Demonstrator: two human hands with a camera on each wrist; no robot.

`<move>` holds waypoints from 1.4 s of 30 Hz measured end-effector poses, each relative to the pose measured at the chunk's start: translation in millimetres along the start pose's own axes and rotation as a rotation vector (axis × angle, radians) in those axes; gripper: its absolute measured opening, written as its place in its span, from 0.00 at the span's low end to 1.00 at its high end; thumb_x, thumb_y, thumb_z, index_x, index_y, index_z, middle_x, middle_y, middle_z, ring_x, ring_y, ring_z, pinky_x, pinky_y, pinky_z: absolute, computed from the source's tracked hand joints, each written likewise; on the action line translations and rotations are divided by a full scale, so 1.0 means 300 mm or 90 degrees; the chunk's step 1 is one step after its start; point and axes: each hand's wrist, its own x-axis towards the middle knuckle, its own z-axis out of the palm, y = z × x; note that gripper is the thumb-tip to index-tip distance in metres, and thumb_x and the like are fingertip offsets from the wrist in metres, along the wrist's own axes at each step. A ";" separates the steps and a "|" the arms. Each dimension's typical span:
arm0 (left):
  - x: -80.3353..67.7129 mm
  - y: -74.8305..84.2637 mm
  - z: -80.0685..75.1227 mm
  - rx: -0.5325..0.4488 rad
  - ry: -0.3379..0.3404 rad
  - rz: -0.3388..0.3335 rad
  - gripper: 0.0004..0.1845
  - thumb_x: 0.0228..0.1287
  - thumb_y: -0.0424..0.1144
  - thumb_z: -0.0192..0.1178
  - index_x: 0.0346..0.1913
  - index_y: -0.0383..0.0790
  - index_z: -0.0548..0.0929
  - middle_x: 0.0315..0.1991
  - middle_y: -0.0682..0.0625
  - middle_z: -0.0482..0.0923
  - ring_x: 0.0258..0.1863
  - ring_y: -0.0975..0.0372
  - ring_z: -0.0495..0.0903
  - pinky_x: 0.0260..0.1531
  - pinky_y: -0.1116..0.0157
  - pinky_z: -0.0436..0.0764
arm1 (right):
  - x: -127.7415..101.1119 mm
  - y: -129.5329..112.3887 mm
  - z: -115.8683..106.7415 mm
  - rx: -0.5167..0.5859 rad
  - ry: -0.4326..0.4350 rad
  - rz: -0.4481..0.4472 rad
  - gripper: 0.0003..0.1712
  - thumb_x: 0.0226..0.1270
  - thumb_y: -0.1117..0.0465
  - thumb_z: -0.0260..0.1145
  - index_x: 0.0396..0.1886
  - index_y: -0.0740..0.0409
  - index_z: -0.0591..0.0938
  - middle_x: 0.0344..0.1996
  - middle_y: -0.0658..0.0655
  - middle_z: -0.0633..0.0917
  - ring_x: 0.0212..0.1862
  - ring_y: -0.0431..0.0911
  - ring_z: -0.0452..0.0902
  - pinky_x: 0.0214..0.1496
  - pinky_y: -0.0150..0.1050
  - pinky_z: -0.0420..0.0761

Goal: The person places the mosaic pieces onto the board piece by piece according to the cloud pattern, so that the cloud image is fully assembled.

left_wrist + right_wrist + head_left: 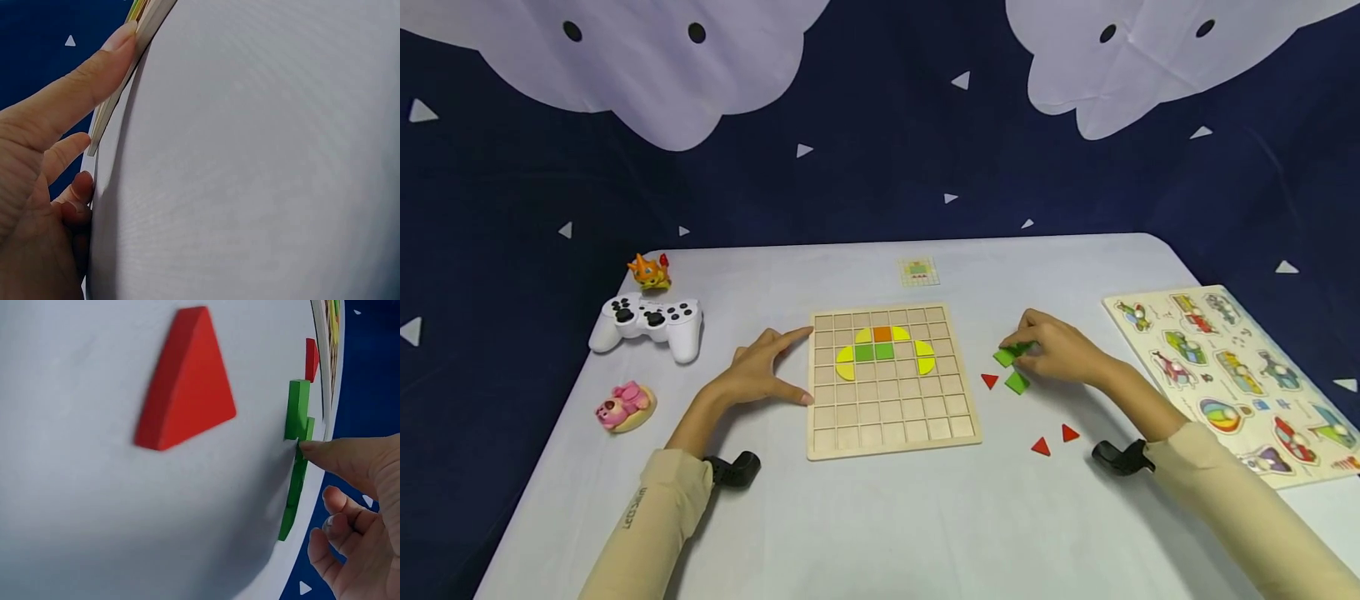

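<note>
A square wooden grid board [887,417] lies flat on the table. It bears an orange square piece [882,334], green squares [864,352] and several yellow rounded pieces [924,348]. My left hand [760,367] touches the board's left edge, thumb and index finger spread apart. On the right, my right hand [1056,346] pinches a green square block [1021,348] among other green blocks [1017,382]. Its thumb [340,456] presses a green piece in the right wrist view; the index fingertip is hidden there. Red triangle pieces [1041,447] lie nearby, one large [190,387] in the right wrist view.
A small pattern card [918,271] lies behind the board. At the left are a white game controller [651,321], an orange figurine [650,272] and a pink bear figure [625,407]. A picture puzzle board [1240,375] lies at the right. A dark curtain [880,167] hangs behind the table.
</note>
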 end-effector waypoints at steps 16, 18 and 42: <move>-0.003 -0.003 -0.001 -0.004 0.003 0.011 0.60 0.36 0.56 0.81 0.77 0.51 0.61 0.41 0.47 0.65 0.42 0.57 0.64 0.46 0.56 0.57 | 0.034 -0.009 0.026 -0.018 0.038 -0.001 0.13 0.52 0.59 0.77 0.38 0.59 0.89 0.35 0.50 0.76 0.38 0.44 0.71 0.42 0.43 0.74; -0.002 -0.004 -0.002 -0.004 0.002 0.007 0.60 0.36 0.56 0.81 0.77 0.51 0.61 0.41 0.47 0.65 0.42 0.57 0.64 0.47 0.55 0.57 | 0.049 -0.024 0.026 -0.007 0.041 0.001 0.14 0.52 0.59 0.77 0.38 0.60 0.89 0.36 0.50 0.76 0.38 0.44 0.71 0.41 0.43 0.74; 0.002 0.001 -0.004 -0.013 -0.002 0.005 0.61 0.36 0.55 0.81 0.77 0.51 0.61 0.41 0.47 0.65 0.41 0.57 0.64 0.46 0.56 0.57 | 0.244 -0.239 0.098 0.048 0.020 -0.114 0.15 0.54 0.58 0.74 0.40 0.61 0.89 0.36 0.50 0.74 0.39 0.44 0.71 0.44 0.41 0.75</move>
